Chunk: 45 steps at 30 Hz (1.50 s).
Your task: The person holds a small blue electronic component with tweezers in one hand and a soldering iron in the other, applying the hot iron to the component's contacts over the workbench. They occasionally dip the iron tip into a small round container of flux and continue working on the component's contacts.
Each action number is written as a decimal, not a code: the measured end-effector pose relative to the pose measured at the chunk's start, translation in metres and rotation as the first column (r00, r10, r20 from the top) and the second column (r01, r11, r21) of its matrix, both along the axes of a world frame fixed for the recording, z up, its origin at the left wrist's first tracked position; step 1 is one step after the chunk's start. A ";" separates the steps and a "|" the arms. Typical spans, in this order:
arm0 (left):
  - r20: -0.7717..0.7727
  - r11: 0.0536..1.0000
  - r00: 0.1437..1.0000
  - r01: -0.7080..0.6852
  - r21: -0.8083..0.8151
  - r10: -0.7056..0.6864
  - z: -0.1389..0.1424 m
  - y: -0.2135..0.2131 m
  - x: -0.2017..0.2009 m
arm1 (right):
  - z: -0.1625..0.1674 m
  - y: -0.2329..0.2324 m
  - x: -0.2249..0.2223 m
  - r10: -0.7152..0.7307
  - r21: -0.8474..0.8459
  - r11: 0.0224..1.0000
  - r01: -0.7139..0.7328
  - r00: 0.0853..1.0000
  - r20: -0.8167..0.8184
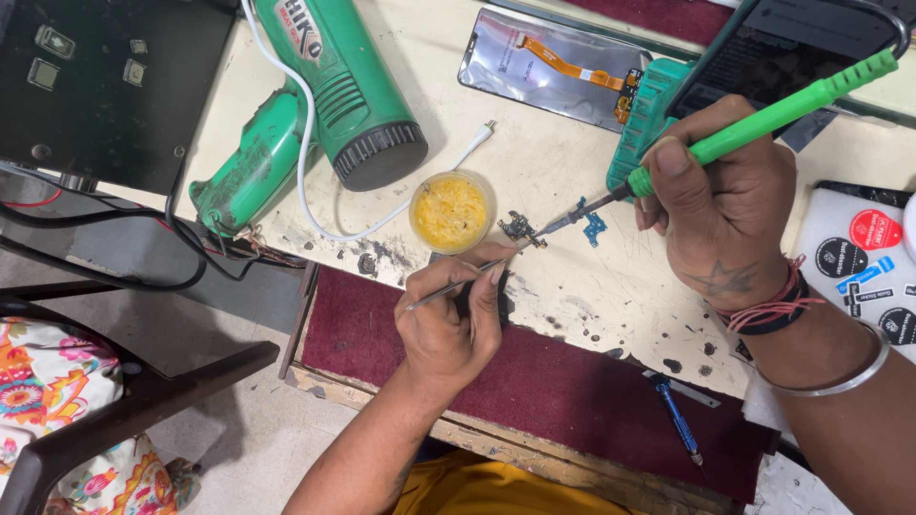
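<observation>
Green-handled soldering iron (754, 122) gripped closed in the right hand (725, 205), tip meeting a small dark connector part (521, 229) on the bench between both hands. Left hand (448, 324) pinches tweezers (458, 283), points at the same part. Judgement: steady the part first, touch the tip briefly. Flux tub (450, 211) sits just beyond the left hand; a blue flex piece (593, 226) lies beside the iron's tip, crowding it. Heat gun (315, 95) well apart.

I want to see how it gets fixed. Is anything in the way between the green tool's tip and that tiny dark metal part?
Nothing visible. The soldering iron in the right hand has its tip right by the small part, which the tweezers in the left hand reach. The yellow flux pot sits off to the side.
</observation>
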<state>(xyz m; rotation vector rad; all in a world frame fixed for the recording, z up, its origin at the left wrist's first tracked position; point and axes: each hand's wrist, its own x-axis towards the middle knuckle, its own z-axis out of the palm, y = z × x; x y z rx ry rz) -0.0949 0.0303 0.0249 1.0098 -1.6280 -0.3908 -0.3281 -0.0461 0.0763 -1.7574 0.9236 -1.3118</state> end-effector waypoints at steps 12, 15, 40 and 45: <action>-0.004 1.000 1.000 0.001 -0.003 -0.001 -0.002 0.000 0.000 | -0.003 -0.001 -0.002 0.007 -0.017 1.000 -0.007 1.000 0.007; -0.014 1.000 1.000 0.016 -0.013 -0.016 -0.002 0.000 -0.001 | -0.005 0.000 -0.003 0.005 -0.007 1.000 -0.005 1.000 0.006; 0.016 0.999 1.000 -0.020 -0.027 0.020 -0.002 -0.001 -0.001 | 0.006 -0.001 0.004 -0.027 -0.009 1.000 0.027 0.999 0.033; -0.042 1.000 0.999 -0.002 -0.023 0.001 -0.005 -0.001 0.000 | 0.009 -0.002 0.006 -0.029 -0.021 0.999 0.029 0.999 0.016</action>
